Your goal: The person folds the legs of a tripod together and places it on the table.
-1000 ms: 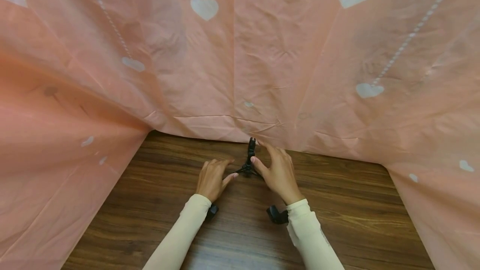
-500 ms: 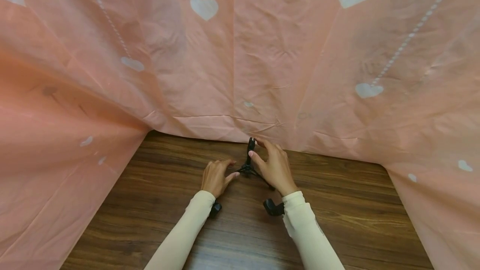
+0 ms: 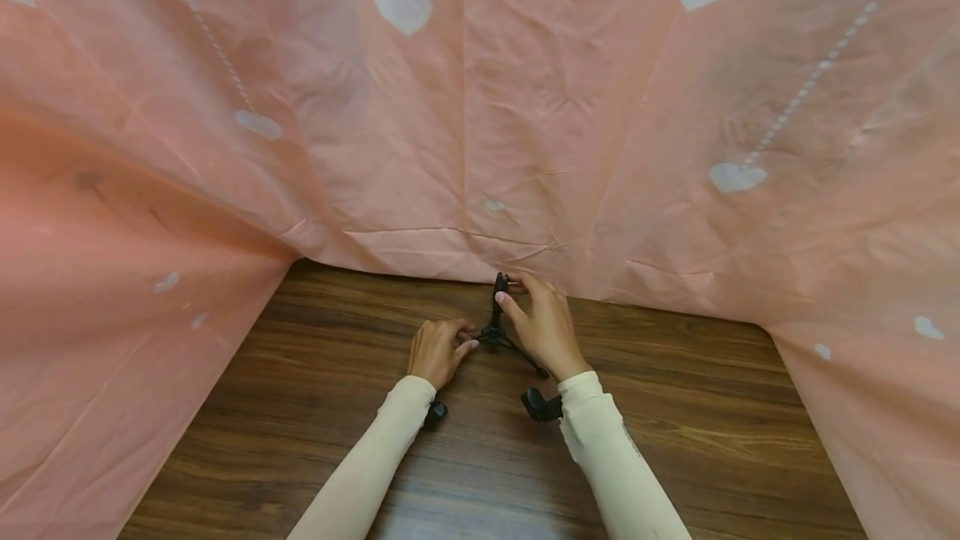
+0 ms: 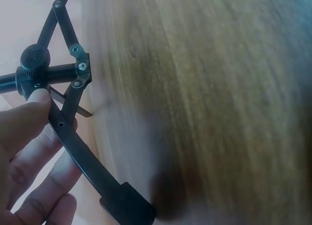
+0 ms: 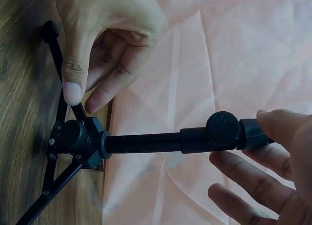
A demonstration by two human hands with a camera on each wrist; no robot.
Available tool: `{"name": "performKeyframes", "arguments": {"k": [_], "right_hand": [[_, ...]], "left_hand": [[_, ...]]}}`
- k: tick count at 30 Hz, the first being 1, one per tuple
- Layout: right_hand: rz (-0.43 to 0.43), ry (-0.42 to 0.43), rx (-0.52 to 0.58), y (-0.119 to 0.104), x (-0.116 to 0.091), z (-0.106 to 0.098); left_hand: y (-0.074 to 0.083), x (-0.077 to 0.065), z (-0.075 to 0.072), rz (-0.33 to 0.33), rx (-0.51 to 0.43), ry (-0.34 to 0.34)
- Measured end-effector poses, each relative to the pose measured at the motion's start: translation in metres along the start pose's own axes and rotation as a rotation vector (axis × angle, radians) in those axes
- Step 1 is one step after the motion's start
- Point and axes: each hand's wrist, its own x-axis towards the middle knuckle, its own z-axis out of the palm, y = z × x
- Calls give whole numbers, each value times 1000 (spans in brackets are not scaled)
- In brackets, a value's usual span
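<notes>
Both hands are on the thing: the left hand (image 3: 437, 350) is pinching one thin leg (image 4: 87, 159) up near the hub (image 5: 96, 130), thumb on one side and fingers behind, while the right hand (image 3: 546, 325) has the top end of the column (image 5: 146, 143) between thumb and fingers, with its lower fingers hanging loose. What they've got is a small black tripod (image 3: 494, 332) with slim jointed legs and a round tubular column. It's upright with legs spread, over a dark brown wood-grain surface (image 3: 675, 423); can't tell if every foot is down. Pink cloth with white printed hearts (image 3: 525, 107) hangs just behind the tripod.

Handling-wise, I'd bet it's light and stiff, hard plastic or thin metal, so squeezing won't bend it. The smooth column looks like it could slip or spin in your fingers a bit. My guess at the weak spots: the little riveted braces (image 4: 68, 27) under the hub, which could also nip a fingertip if the legs fold.

Best grip imo: hub or lower column for carrying, since that's where it all joins. For a single leg, pinch the flat part above the chunky foot (image 4: 127, 205), clear of the rivets. I wouldn't trust the upper knob (image 5: 223, 129) as a handle, it might loosen.
</notes>
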Motion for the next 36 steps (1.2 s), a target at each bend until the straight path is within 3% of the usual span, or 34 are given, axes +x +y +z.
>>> {"name": "performKeyframes", "arguments": {"k": [17, 36], "right_hand": [[17, 29, -6, 1, 3, 6], [-8, 46, -31, -3, -1, 3]], "left_hand": [[-1, 1, 1, 0, -15, 27], [-1, 0, -2, -6, -21, -2]]}}
